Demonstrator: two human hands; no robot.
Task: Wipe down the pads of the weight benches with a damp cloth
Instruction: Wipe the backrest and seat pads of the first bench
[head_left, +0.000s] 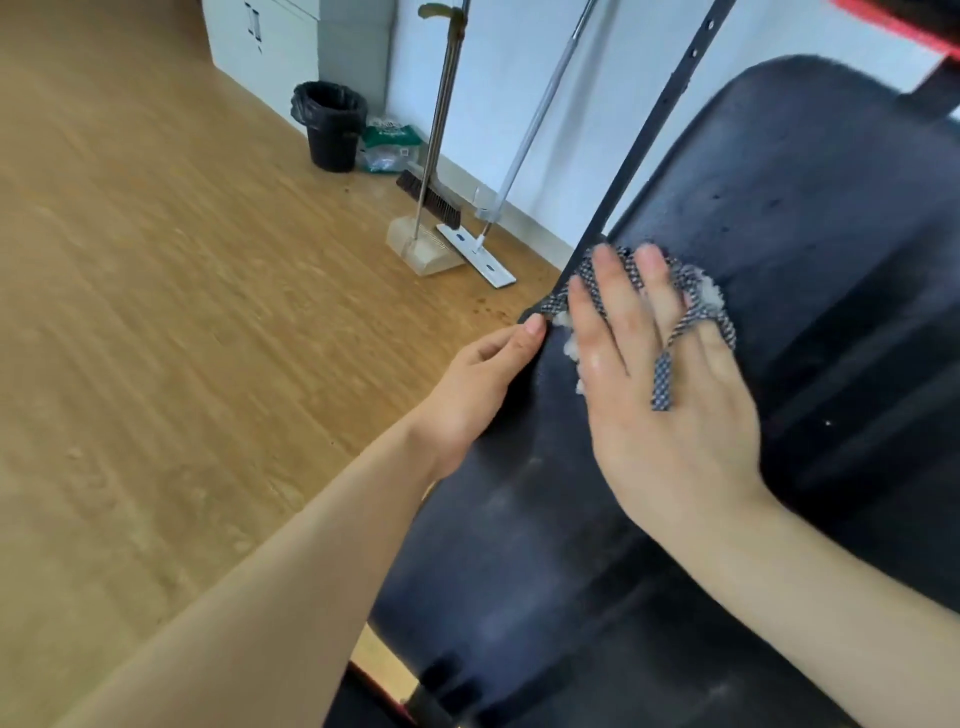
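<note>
Bench pad (779, 234): our right hand (670, 405) presses the checked cloth (696, 291) flat near its left edge, fingers straight. Our left hand (478, 384) grips that edge, thumb on top.

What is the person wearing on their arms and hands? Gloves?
No gloves. Both arms are bare, with no sleeves in view. The left hand and the right hand show no rings, watch or bracelet. The nails are short and unpainted. The back of the right hand looks a little shiny, perhaps wet.
</note>
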